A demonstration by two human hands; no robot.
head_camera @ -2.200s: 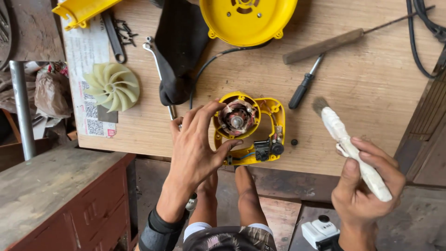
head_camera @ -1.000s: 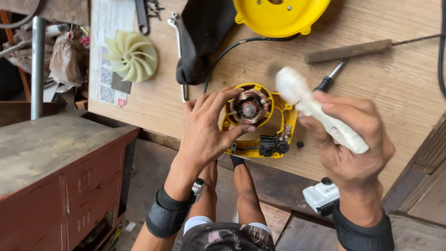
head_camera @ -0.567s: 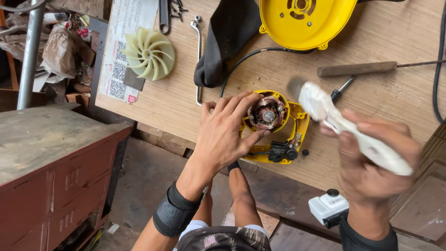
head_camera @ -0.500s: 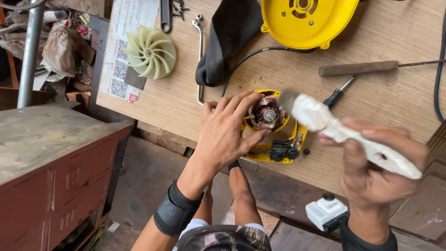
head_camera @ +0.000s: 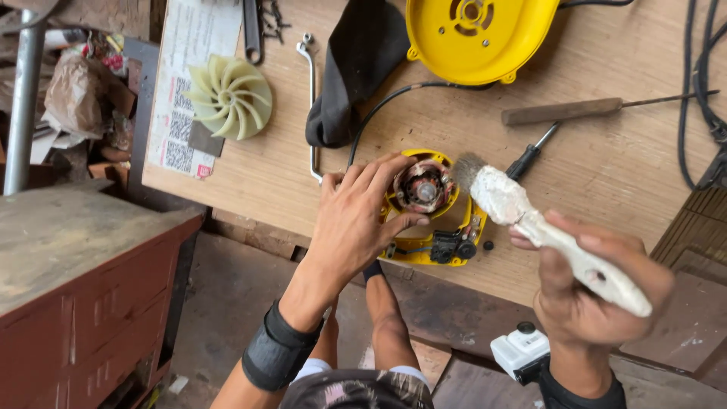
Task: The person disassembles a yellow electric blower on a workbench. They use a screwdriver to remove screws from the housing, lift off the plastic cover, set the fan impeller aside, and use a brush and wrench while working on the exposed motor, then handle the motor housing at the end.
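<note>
My left hand grips the side of a yellow motor housing that lies near the front edge of a wooden workbench. The housing's copper-wound motor core faces up. My right hand holds a white-handled paintbrush. Its bristles touch the right edge of the motor core.
On the bench lie a pale fan impeller, a yellow round cover, a black cloth bag, a metal wrench, a black-handled screwdriver, a wooden-handled file and black cables. A reddish cabinet stands at left.
My right hand brought the paintbrush from the lower right up to the motor, and its bristles now rest against the core. My left hand has stayed on the housing.
</note>
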